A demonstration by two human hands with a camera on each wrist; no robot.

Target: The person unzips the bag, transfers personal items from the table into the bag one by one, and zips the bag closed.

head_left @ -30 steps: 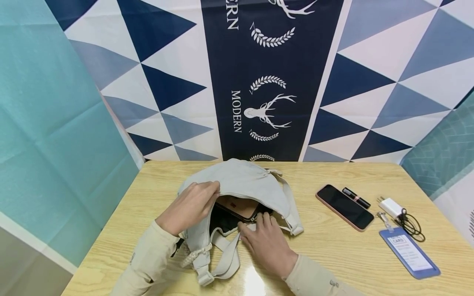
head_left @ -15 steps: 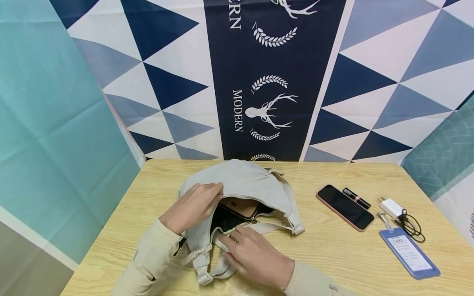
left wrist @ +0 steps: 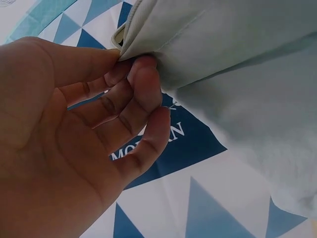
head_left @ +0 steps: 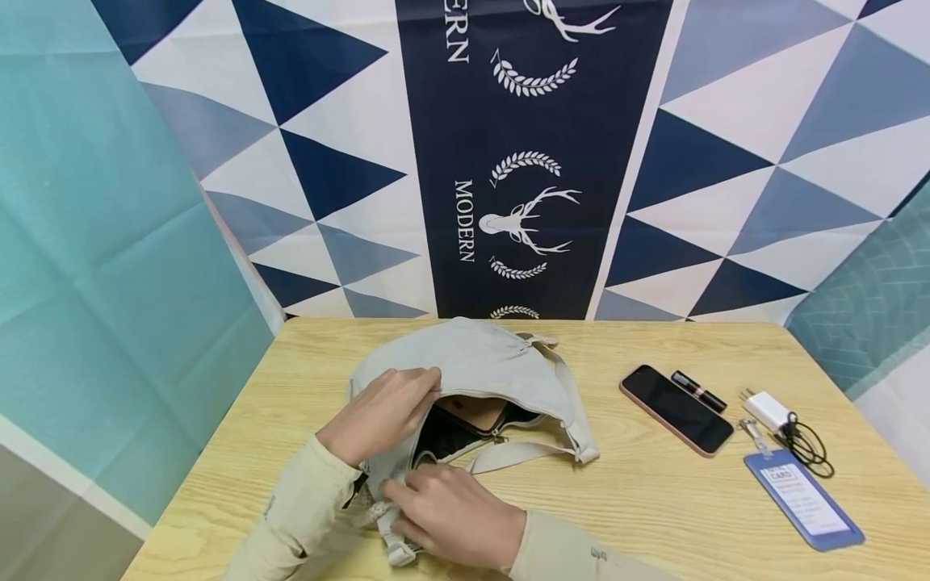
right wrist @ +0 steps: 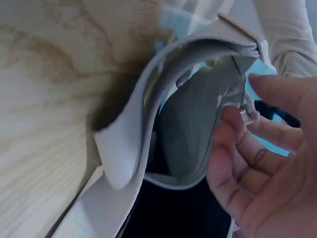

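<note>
The left hand (head_left: 378, 411) pinches the upper lip of the grey sling bag (head_left: 479, 363) lying on the table (head_left: 654, 500). The right hand (head_left: 450, 508) rests at the bag's near left end, fingers curled over it; their grip is hidden. A tan item (head_left: 475, 410) inside the bag is half covered.
</note>
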